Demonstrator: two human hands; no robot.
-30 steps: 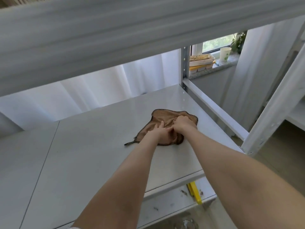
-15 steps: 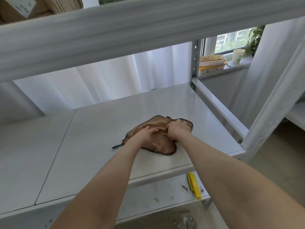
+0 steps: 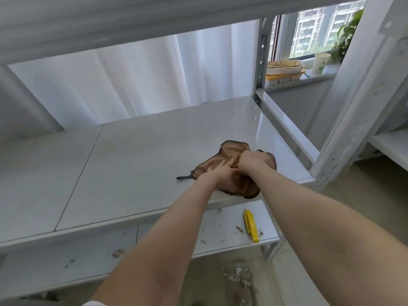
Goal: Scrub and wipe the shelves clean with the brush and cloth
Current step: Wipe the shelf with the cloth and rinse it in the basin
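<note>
Head view: brown fabric cloth (image 3: 231, 151) now overhangs my white metal shelf's (image 3: 143, 162) front edge, stroke done. Left hand (image 3: 223, 171) presses flat; right hand (image 3: 249, 161) clutches.

Shelf (image 3: 154, 155): glossy white painted metal, smooth. Cloth (image 3: 234, 151): soft brown fabric, dark stitched edge. Lower shelf (image 3: 220, 228): matt, grimy. Brush (image 3: 250, 225): yellow plastic.
</note>
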